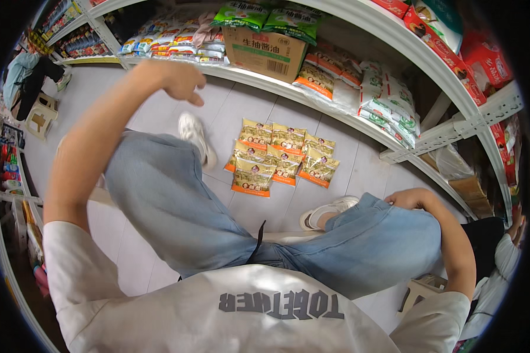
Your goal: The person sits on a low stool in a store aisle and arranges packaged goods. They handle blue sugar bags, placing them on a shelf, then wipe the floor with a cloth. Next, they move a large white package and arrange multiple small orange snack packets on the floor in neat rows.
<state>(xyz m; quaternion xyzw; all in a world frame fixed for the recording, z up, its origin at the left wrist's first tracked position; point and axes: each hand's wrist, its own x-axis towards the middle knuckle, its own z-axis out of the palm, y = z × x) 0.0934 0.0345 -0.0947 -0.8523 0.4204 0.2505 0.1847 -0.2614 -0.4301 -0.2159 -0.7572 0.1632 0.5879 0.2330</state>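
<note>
My left hand [183, 84] is raised near the front edge of the lower shelf, fingers apart and holding nothing. Below and to its right, several gold-and-orange plastic pouches [252, 178] lie on the tiled floor between my feet. They form overlapping rows with their printed sides up, and the left hand is clear of them. My right hand [408, 198] rests over my right knee on the blue jeans [380, 238]. Its fingers are partly hidden, so whether they pinch the cloth is unclear.
A white metal shelf [256, 81] curves across the front, carrying a cardboard carton [263, 53], green pouches [291, 23] and stacked white packets [391, 101]. One seated person [22, 75] is at far left, another [497, 269] at right. A plastic stool [42, 114] stands left.
</note>
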